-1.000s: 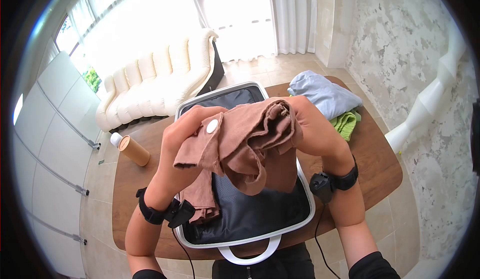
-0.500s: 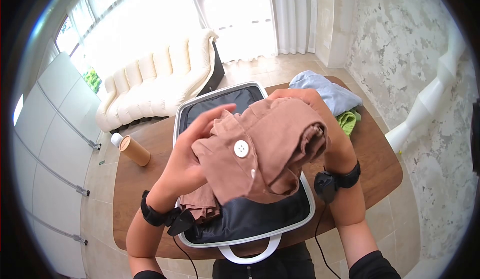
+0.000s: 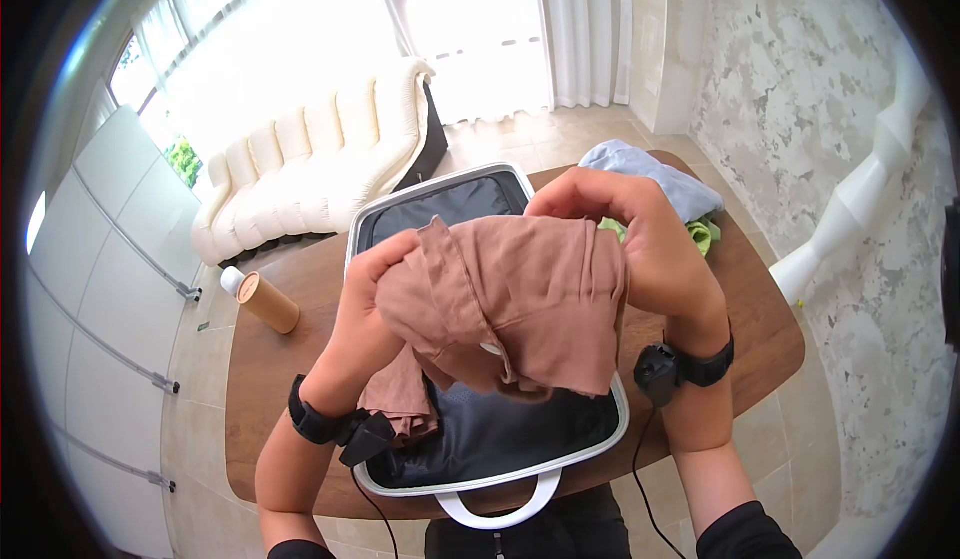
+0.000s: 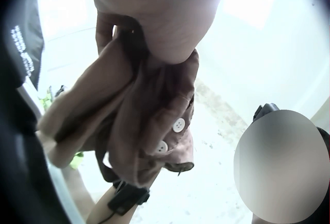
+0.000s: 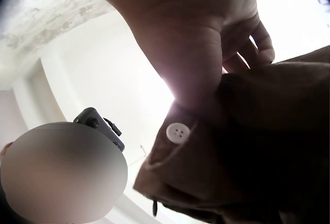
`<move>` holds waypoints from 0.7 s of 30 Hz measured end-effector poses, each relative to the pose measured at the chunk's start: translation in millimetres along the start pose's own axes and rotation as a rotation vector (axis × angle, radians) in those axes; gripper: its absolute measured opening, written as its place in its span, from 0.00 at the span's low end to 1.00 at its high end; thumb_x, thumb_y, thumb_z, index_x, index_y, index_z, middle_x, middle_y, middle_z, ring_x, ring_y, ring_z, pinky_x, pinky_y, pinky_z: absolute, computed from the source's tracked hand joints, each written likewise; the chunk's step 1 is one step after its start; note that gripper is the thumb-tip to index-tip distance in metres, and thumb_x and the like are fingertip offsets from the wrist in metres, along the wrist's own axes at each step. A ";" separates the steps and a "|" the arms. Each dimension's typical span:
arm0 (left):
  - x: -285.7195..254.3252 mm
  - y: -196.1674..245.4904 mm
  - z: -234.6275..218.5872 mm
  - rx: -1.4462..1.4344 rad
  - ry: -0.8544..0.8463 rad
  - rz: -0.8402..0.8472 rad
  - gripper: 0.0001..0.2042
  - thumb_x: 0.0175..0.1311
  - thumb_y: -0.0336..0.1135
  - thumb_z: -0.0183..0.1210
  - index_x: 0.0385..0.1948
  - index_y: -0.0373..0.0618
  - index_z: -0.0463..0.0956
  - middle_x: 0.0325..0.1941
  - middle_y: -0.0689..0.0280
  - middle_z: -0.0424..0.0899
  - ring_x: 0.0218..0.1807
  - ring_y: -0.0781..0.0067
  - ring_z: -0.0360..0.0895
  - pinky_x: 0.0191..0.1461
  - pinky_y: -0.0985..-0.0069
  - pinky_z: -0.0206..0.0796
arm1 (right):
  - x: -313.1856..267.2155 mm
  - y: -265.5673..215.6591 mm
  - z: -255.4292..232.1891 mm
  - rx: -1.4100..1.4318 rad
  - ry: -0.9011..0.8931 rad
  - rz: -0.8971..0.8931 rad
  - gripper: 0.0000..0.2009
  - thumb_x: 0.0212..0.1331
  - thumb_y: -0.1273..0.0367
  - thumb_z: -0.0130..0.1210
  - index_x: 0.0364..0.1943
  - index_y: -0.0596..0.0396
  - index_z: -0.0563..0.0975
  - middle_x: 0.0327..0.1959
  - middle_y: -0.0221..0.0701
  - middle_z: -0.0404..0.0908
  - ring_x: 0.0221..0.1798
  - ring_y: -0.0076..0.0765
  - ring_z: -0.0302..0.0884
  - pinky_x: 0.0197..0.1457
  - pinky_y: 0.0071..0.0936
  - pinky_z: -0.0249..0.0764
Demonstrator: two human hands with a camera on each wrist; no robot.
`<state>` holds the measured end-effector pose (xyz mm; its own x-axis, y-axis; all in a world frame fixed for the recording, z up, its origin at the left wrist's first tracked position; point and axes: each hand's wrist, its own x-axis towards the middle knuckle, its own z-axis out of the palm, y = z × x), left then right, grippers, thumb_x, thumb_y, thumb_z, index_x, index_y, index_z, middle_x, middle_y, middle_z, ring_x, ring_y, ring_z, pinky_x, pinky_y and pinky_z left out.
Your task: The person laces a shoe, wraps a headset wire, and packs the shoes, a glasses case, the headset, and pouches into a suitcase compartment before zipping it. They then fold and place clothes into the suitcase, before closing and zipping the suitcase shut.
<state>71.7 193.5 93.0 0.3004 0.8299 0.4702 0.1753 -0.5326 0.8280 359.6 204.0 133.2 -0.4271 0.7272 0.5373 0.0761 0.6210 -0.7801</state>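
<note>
Left wrist and head views, creased brown garment, 2 white buttons, gripped by hands

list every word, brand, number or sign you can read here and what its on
Nothing can be read for certain.
Dark surface at the left edge of the left wrist view: rows of small white print, too blurred to read.
Tan cylinder on the table: a faint mark near its top end, too small to tell whether it is lettering.
Brown garment: white buttons, no lettering that can be made out.
</note>
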 end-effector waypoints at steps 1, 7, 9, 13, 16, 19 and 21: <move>0.3 3.8 1.9 0.000 0.000 -0.001 0.15 0.66 0.22 0.62 0.53 0.31 0.79 0.49 0.69 0.86 0.51 0.84 0.77 0.56 0.81 0.70 | -0.2 0.7 0.3 0.000 0.000 0.001 0.13 0.59 0.71 0.67 0.45 0.62 0.83 0.40 0.29 0.87 0.44 0.24 0.82 0.53 0.24 0.77; 5.5 24.8 7.7 -0.023 0.155 0.046 0.15 0.62 0.23 0.62 0.51 0.34 0.79 0.47 0.67 0.86 0.51 0.82 0.78 0.58 0.80 0.70 | 1.7 7.9 3.9 -0.057 -0.085 -0.007 0.18 0.60 0.68 0.67 0.51 0.62 0.80 0.44 0.32 0.86 0.48 0.28 0.82 0.57 0.26 0.76; 6.0 25.2 5.4 -0.033 0.140 0.034 0.15 0.61 0.23 0.63 0.51 0.34 0.79 0.48 0.67 0.86 0.52 0.81 0.79 0.58 0.80 0.70 | 1.4 8.8 4.7 -0.074 -0.092 -0.005 0.17 0.61 0.68 0.67 0.51 0.62 0.79 0.43 0.32 0.85 0.47 0.27 0.82 0.56 0.26 0.76; 2.9 23.5 -2.2 0.080 0.043 0.074 0.13 0.70 0.24 0.58 0.54 0.36 0.77 0.52 0.67 0.83 0.55 0.81 0.78 0.61 0.80 0.70 | 2.9 17.0 3.8 -0.069 -0.077 -0.049 0.17 0.59 0.69 0.69 0.50 0.62 0.79 0.39 0.36 0.87 0.42 0.29 0.84 0.49 0.28 0.79; 1.4 23.0 0.7 0.055 0.095 0.075 0.12 0.71 0.24 0.57 0.53 0.36 0.77 0.52 0.67 0.83 0.55 0.81 0.78 0.62 0.80 0.70 | 3.2 19.3 1.8 0.083 -0.117 0.037 0.19 0.60 0.69 0.68 0.53 0.60 0.78 0.38 0.33 0.87 0.42 0.26 0.82 0.49 0.26 0.78; 3.4 24.7 1.6 0.003 0.163 0.007 0.15 0.64 0.23 0.60 0.53 0.34 0.79 0.51 0.66 0.86 0.54 0.80 0.79 0.60 0.79 0.70 | 3.4 16.8 0.5 0.101 -0.207 0.154 0.25 0.60 0.71 0.67 0.61 0.56 0.73 0.40 0.33 0.86 0.45 0.24 0.81 0.50 0.24 0.76; 2.5 22.8 1.3 -0.031 0.182 -0.005 0.14 0.66 0.23 0.59 0.53 0.34 0.79 0.52 0.65 0.85 0.54 0.80 0.79 0.61 0.79 0.71 | 1.9 17.6 2.9 0.163 -0.280 0.086 0.33 0.59 0.73 0.66 0.71 0.54 0.66 0.44 0.34 0.85 0.48 0.25 0.81 0.53 0.27 0.76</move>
<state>77.6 183.2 112.7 0.1241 0.8504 0.5113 0.1468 -0.5253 0.8382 357.6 215.5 119.6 -0.6580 0.6525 0.3758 -0.0127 0.4894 -0.8720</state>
